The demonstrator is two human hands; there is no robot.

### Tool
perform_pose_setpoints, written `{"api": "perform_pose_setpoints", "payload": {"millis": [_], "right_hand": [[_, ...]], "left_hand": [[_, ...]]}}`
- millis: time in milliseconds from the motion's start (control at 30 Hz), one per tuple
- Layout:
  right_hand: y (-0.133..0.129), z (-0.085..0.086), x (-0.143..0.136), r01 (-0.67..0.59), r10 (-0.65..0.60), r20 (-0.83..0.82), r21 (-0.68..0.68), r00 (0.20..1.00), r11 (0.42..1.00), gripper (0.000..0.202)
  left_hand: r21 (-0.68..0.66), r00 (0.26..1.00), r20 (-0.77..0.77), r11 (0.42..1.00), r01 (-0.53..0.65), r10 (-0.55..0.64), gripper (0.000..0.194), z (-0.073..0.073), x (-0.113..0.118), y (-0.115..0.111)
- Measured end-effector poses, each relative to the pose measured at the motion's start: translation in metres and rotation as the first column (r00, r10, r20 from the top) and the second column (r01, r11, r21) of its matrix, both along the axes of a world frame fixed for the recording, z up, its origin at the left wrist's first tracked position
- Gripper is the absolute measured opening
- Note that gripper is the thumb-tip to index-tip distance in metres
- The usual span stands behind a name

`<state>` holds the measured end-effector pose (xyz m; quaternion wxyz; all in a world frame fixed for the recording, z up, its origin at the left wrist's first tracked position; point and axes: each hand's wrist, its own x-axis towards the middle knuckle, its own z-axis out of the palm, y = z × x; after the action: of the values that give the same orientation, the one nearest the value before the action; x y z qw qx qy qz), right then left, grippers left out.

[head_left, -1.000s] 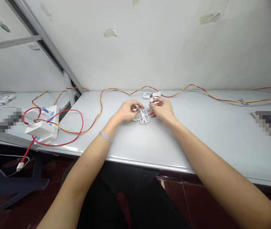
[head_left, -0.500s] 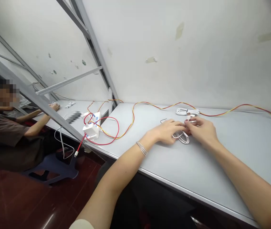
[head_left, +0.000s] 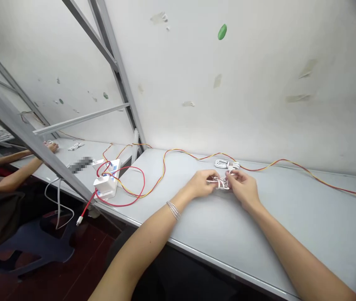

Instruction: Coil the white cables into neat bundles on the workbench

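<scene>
White cable: loosely looped, it lies between our two hands, just above or on the grey table; we cannot tell whether it touches.
Left hand: our bent fingers grip the cable at its left side, the wrist wearing a silver bracelet.
Right hand: our thumb and fingers pinch the cable's right side, hiding part of it.
Spare bundle: a second coil of white cable sits just behind our hands; a white plug shows above our right thumb, and we cannot tell which cable owns it.
Twisted wire: red and yellow, it snakes along the wall, behind the bundle.
Power strip: white, well left of our hands, it carries a white charger; a red cord loops beside it onto our table.
Metal frame: grey bars stand left of us, partly blocking our view of a co-worker's arm.
Stool: blue, it stands below at left.
</scene>
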<state>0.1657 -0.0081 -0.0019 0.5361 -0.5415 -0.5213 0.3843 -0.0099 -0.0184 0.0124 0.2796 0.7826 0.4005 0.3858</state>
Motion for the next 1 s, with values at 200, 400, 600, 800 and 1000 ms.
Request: {"api": "perform_pose_setpoints", "payload": {"millis": [200, 400, 600, 800, 1000], "right_hand": [[-0.008, 0.014, -0.007, -0.135, 0.133, -0.2, 0.004, 0.971, 0.991, 0.058], [-0.007, 0.012, -0.008, -0.162, 0.155, -0.198, -0.022, 0.968, 0.986, 0.06], [-0.01, 0.012, -0.009, -0.169, 0.155, -0.149, -0.084, 0.977, 0.982, 0.046], [-0.01, 0.006, -0.009, -0.167, 0.165, -0.052, -0.048, 0.985, 0.985, 0.041], [-0.014, 0.002, -0.011, -0.222, 0.215, 0.174, 0.021, 0.961, 0.975, 0.032]], "left_hand": [[-0.404, 0.846, 0.455, 0.911, -0.084, 0.28, 0.032, -0.005, 0.005, 0.011], [-0.562, 0.628, 0.697, 0.808, 0.18, 0.345, 0.022, 0.005, 0.005, 0.008], [-0.519, 0.573, 0.769, 0.8, 0.301, 0.283, 0.015, 0.01, 0.001, 0.009], [-0.492, 0.68, 0.687, 0.852, 0.177, 0.255, 0.042, 0.001, 0.006, 0.009], [-0.374, 0.838, 0.499, 0.927, -0.024, 0.223, 0.028, -0.01, 0.009, 0.011]]}}
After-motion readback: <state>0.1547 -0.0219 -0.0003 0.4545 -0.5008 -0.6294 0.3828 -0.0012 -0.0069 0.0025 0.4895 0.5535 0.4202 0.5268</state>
